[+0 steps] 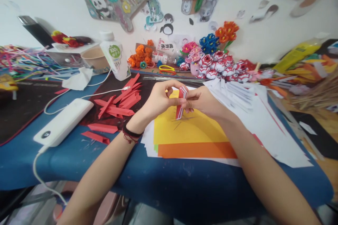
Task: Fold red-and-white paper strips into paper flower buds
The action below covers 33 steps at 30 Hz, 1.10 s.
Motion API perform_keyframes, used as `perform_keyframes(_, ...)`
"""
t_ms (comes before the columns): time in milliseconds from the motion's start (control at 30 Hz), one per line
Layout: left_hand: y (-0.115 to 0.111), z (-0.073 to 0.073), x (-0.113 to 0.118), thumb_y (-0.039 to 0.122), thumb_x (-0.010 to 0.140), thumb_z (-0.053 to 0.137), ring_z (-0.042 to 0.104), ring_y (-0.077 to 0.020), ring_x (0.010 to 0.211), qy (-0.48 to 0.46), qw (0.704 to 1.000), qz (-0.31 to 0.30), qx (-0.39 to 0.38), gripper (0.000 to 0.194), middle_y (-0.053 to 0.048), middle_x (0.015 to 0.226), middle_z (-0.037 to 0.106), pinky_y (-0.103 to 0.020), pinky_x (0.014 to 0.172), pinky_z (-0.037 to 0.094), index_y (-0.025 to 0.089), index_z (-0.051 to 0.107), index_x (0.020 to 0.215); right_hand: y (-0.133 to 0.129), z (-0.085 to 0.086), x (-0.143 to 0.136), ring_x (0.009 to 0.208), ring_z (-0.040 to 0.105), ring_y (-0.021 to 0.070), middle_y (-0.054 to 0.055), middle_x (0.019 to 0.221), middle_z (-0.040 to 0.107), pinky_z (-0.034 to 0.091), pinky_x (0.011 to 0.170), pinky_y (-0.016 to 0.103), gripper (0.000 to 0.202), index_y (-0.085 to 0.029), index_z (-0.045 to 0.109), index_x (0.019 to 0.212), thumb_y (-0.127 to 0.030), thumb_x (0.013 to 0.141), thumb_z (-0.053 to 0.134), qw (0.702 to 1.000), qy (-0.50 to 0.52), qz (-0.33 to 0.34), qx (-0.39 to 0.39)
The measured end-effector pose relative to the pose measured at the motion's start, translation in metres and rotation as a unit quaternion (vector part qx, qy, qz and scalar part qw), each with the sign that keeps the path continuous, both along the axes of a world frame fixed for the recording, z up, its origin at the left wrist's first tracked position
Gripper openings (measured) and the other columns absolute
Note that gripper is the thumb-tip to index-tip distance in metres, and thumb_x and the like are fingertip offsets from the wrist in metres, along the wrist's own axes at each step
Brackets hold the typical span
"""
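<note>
A folded red and white paper piece (180, 109) is held upright between both hands, over a yellow sheet (195, 132). My left hand (165, 98) pinches it from the left, thumb across its front. From the right, the fingers of my right hand (200, 101) are closed on the same piece. An orange sheet (195, 150) shows beneath the yellow one, with white paper under both. Folded red paper strips (118, 107) lie in a loose pile left of my left hand. White paper strips (232, 93) are spread to the right of my right hand.
A white power bank (63, 122) with cables lies at the left. Behind stand a white bottle (115, 56), a brown paper bowl (96, 59) and red-and-white paper flowers (219, 65). A yellow bottle (299, 53) leans at the back right.
</note>
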<state>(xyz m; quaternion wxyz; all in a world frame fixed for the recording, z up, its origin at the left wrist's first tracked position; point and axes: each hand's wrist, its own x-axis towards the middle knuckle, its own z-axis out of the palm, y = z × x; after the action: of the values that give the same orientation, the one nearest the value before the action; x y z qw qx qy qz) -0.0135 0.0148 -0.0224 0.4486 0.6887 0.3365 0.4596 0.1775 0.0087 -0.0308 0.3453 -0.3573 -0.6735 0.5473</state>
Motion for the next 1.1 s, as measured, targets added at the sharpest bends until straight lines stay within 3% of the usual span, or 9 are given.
perform_keyframes(133,0.000,-0.001,0.000,0.029,0.063,0.089,0.036,-0.0098,0.062,-0.008,1.000,0.007,-0.007,0.025,-0.001,0.076,0.067,-0.027,0.056,0.023,0.017,0.075,0.081,-0.006,0.011,0.002,0.061,0.063,0.0142,0.003,0.066,0.072,0.051,0.058,0.027,0.030,-0.016,0.079,0.075,-0.044,0.072,0.088,1.000,-0.019,0.009,-0.003)
perform_keyframes(267,-0.002,-0.001,0.002,0.025,0.060,0.089,0.030,-0.0082,0.058,-0.010,1.000,0.022,-0.013,0.025,0.000,0.074,0.066,-0.027,0.054,0.020,0.018,0.076,0.080,-0.010,0.015,0.001,0.081,0.074,0.0210,0.005,0.082,0.079,0.058,0.075,0.031,0.022,-0.017,0.078,0.083,-0.036,0.076,0.085,0.999,-0.038,0.033,-0.015)
perform_keyframes(333,-0.004,-0.002,0.004,0.024,0.059,0.089,0.029,-0.0078,0.057,0.003,0.999,0.040,-0.010,0.025,0.002,0.069,0.062,-0.026,0.054,0.020,0.018,0.076,0.079,-0.011,0.013,-0.002,0.081,0.075,0.0224,0.005,0.081,0.079,0.058,0.075,0.032,0.017,-0.017,0.076,0.083,-0.030,0.075,0.083,0.999,-0.045,0.015,-0.014)
perform_keyframes(467,-0.003,-0.006,0.005,0.027,0.061,0.089,0.031,-0.0082,0.053,0.033,0.997,0.066,-0.004,0.024,0.005,0.055,0.046,-0.026,0.052,0.019,0.020,0.076,0.080,-0.011,0.000,-0.013,0.068,0.072,0.0198,0.005,0.073,0.076,0.053,0.062,0.029,0.009,-0.016,0.071,0.077,-0.024,0.076,0.073,0.992,-0.092,-0.075,0.043)
perform_keyframes(700,0.003,-0.013,0.006,0.024,0.064,0.088,0.056,-0.0130,0.062,-0.010,0.997,0.074,0.006,0.024,-0.001,0.073,0.067,-0.026,0.051,0.036,0.020,0.073,0.081,-0.011,-0.009,-0.022,0.057,0.064,0.0150,0.002,0.060,0.070,0.041,0.054,0.025,0.019,-0.016,0.070,0.066,-0.028,0.081,0.067,0.968,-0.134,-0.161,0.135)
perform_keyframes(967,0.001,-0.017,0.008,0.030,0.069,0.089,0.060,-0.0140,0.062,-0.021,0.998,0.066,-0.011,0.029,-0.001,0.074,0.068,-0.026,0.051,0.042,0.020,0.073,0.091,-0.011,-0.002,-0.017,0.056,0.068,0.0129,0.002,0.060,0.073,0.045,0.056,0.022,0.025,-0.016,0.073,0.064,-0.017,0.083,0.058,0.972,-0.146,-0.124,0.139)
perform_keyframes(1100,-0.001,-0.013,0.010,0.032,0.077,0.084,0.059,-0.0107,0.063,-0.013,0.999,0.041,0.013,0.040,-0.003,0.093,0.072,-0.024,0.056,0.045,0.021,0.071,0.113,-0.005,0.007,-0.003,0.039,0.055,0.0095,0.001,0.053,0.068,0.038,0.043,0.022,0.024,-0.015,0.073,0.063,-0.022,0.084,0.063,0.973,-0.132,-0.154,0.113)
